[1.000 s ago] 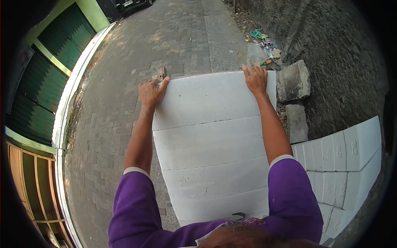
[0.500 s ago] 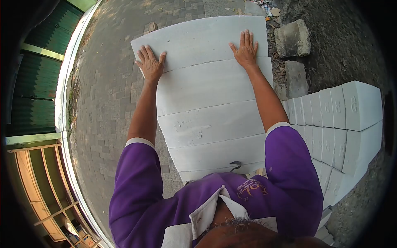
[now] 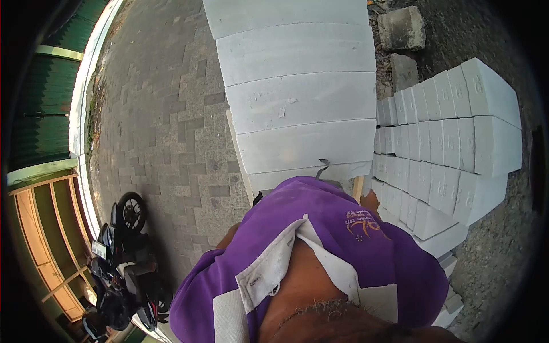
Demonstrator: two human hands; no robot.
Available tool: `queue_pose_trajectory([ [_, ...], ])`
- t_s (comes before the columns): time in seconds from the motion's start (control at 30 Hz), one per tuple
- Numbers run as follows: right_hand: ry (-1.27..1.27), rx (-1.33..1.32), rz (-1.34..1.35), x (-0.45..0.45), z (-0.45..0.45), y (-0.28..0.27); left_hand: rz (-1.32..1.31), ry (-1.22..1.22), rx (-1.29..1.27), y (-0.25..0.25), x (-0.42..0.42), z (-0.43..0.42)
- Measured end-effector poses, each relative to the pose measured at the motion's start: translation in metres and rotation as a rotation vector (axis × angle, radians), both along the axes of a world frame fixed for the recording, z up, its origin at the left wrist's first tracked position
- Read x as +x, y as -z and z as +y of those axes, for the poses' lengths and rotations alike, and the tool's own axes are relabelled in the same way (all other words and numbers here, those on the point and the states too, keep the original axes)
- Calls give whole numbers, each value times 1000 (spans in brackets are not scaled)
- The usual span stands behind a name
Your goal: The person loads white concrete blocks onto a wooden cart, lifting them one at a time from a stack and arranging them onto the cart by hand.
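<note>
Large white building blocks (image 3: 303, 97) lie side by side in a row in front of my body, with dark seams between them. Only part of my right hand (image 3: 370, 201) shows, low beside my torso, between the end of the row and the stacked white blocks (image 3: 443, 140) at the right. Its fingers are mostly hidden, so whether it grips anything is unclear. My left hand is out of sight, and just a bit of that arm shows beside the purple shirt. A small dark curved strip (image 3: 323, 166) sits on the nearest block.
A strip of wood (image 3: 358, 187) shows at the row's near right corner. Rough concrete chunks (image 3: 402, 28) lie on dirt at the upper right. Grey paving (image 3: 171, 114) runs along the left. A parked motorcycle (image 3: 128, 257) stands at the lower left.
Both hands have left the far block, where they lay flat with fingers spread, and drawn back to my body. The view has shifted, bringing the motorcycle into sight.
</note>
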State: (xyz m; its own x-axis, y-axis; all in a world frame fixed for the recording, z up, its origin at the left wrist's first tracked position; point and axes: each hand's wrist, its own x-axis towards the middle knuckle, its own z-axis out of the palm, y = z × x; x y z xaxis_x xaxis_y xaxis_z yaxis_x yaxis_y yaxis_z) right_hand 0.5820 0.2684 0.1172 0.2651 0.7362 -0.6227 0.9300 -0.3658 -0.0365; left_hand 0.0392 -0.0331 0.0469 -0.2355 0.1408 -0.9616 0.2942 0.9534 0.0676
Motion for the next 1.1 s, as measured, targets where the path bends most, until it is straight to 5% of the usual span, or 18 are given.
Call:
queue_pose_trajectory([
  [0.1, -159, -347, 85, 75, -72, 63, -49, 40, -19, -25, 21, -57],
  [0.17, -336, -603, 229, 63, -65, 6, -62, 106, 33, -31, 25, -68],
  [0.23, -352, -382, 77, 65, -54, 53, -56, 277, 140, -38, 20, -54],
  [0.27, -182, -326, 220, 57, -34, 35, -56, 403, 213, -42, 14, -35],
  [0.37, -272, 36, 386, 20, 19, -25, -21, 552, 356, -44, 1, 40],
  [0.43, -331, 375, 439, 0, 53, -42, -16, 379, 381, -9, -15, 85],
  [0.5, -12, 482, 657, -36, 58, -150, 3, -26, 383, 29, -30, 129],
  [0.57, 74, 588, 733, -32, 63, -201, 3, -40, 494, 10, -26, 162],
  [0.7, 40, 1262, 448, 16, 61, -276, -45, -80, 548, -23, -10, 189],
  [0.83, 551, 1881, -84, 134, 47, -314, -84, 86, 482, 2, 10, 148],
  [0.9, 1018, 1858, 47, 216, 38, -297, -93, 245, 323, 0, 35, 133],
  [0.93, 1036, 1852, 35, 239, 25, -292, -106, 305, 282, -1, 47, 132],
  [1.0, 1519, 1432, 989, 280, 6, -288, -128, 402, 241, -2, 69, 145],
  [1.1, 1438, 1162, 1068, 305, 6, -268, -138, 458, 228, 1, 99, 174],
])
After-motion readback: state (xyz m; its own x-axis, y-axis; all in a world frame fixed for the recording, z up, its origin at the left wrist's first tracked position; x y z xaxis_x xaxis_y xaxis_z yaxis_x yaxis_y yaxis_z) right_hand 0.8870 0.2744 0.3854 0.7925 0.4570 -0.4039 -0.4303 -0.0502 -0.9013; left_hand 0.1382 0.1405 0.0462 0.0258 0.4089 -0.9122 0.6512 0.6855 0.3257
